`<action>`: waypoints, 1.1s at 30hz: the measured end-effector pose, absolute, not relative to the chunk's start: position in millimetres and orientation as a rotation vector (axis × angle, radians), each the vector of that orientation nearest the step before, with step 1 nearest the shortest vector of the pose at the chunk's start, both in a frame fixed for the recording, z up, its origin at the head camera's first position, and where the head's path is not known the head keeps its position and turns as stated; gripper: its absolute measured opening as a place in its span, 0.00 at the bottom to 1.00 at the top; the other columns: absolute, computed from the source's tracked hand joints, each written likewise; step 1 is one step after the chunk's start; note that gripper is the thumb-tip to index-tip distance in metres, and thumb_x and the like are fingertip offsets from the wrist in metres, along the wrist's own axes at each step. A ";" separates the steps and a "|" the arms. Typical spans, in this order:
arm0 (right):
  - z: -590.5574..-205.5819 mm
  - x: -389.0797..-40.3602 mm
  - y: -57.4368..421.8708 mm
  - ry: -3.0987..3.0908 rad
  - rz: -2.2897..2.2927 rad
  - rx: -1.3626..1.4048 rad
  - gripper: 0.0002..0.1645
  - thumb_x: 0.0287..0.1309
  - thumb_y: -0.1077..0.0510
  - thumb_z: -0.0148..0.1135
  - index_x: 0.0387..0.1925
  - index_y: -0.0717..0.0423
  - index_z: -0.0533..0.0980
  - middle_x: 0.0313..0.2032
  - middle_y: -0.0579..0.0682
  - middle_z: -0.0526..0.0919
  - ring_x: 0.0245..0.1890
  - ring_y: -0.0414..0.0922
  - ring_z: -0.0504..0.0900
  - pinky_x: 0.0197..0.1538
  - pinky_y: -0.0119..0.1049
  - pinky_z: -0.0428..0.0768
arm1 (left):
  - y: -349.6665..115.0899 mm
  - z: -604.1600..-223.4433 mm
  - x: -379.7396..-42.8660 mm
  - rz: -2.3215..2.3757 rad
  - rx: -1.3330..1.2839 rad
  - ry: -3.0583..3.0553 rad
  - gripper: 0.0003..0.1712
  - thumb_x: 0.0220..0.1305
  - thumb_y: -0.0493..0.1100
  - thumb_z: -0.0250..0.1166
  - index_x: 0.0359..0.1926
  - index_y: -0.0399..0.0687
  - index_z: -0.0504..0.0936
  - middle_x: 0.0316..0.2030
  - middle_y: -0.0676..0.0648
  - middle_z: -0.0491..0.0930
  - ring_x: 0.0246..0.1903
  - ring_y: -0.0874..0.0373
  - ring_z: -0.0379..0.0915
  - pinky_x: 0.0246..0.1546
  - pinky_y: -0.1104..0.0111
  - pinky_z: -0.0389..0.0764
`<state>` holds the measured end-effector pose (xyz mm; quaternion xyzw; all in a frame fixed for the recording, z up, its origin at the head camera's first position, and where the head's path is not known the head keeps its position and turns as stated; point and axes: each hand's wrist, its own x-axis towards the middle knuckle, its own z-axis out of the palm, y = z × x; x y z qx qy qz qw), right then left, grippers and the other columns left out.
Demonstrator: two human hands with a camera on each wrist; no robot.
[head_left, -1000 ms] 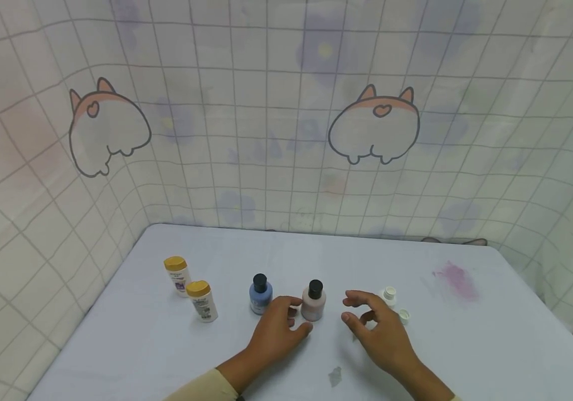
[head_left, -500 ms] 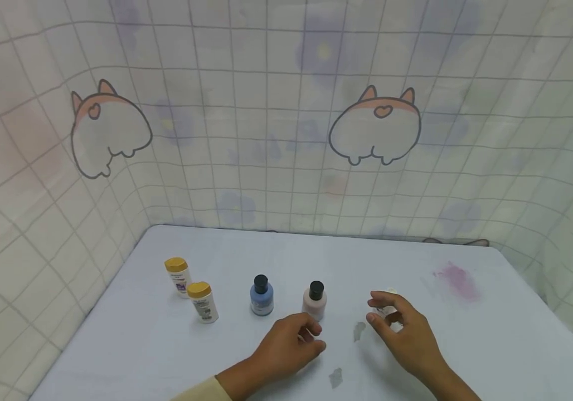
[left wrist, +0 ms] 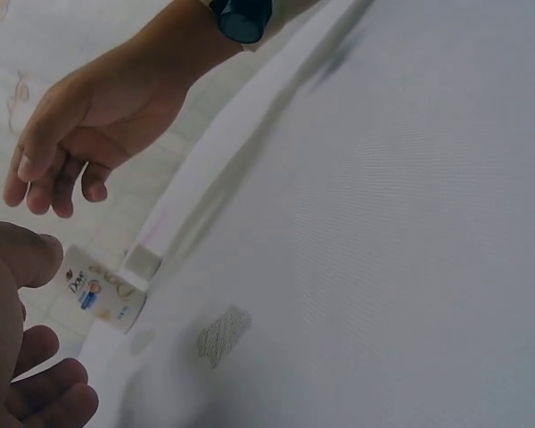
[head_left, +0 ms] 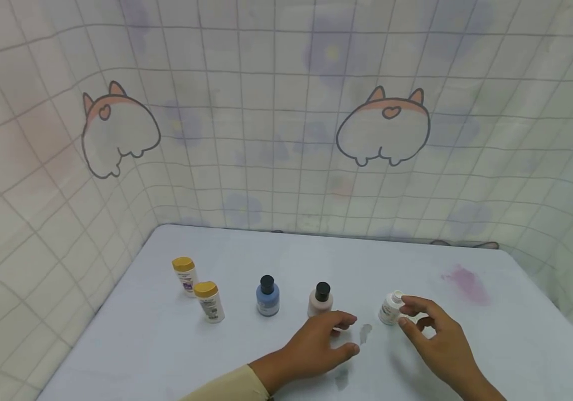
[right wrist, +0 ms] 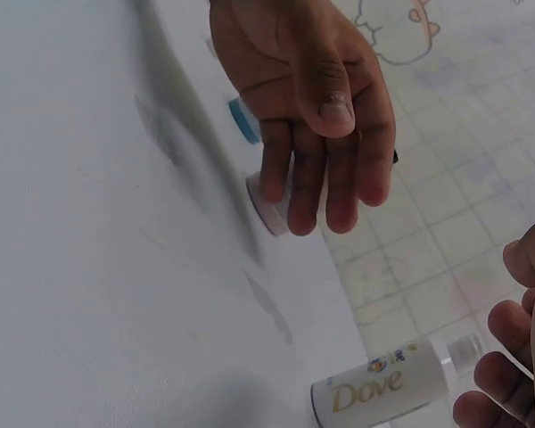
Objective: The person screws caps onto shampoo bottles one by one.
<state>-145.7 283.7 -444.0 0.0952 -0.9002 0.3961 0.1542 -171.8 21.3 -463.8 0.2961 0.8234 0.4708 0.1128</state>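
Note:
A white Dove bottle (head_left: 389, 309) stands upright with its narrow neck uncapped. Just to its right is my right hand (head_left: 442, 341), thumb and fingers bent apart around nothing. Beside that bottle, a small white cap (left wrist: 143, 261) shows in the left wrist view. My left hand (head_left: 316, 346) hovers in front of a pale pink bottle with a black cap (head_left: 319, 302) and hides its base. Nothing is in the left hand; its thumb and fingers are spread apart. Left of it stands a blue bottle with a black cap (head_left: 268, 301).
Two white bottles with yellow caps stand at the left, one farther back (head_left: 187, 278) and one nearer (head_left: 211, 305). Grey marks (head_left: 365, 333) and a pink stain (head_left: 468, 285) are on the white table (head_left: 131, 345). A grid-patterned curtain (head_left: 266, 139) hangs behind.
My left hand has moved right, from beside the pink bottle to in front of it. My right hand has also moved right, uncovering the white Dove bottle. The bottles stand where they were.

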 end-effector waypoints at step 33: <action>-463.4 -160.6 320.4 -2.763 0.957 0.183 0.31 0.56 0.45 0.65 0.58 0.51 0.69 0.53 0.49 0.74 0.42 0.49 0.72 0.37 0.40 0.75 | 79.7 -483.3 -198.9 1.402 0.718 2.569 0.33 0.58 0.58 0.65 0.63 0.57 0.67 0.57 0.55 0.71 0.49 0.64 0.73 0.44 0.76 0.76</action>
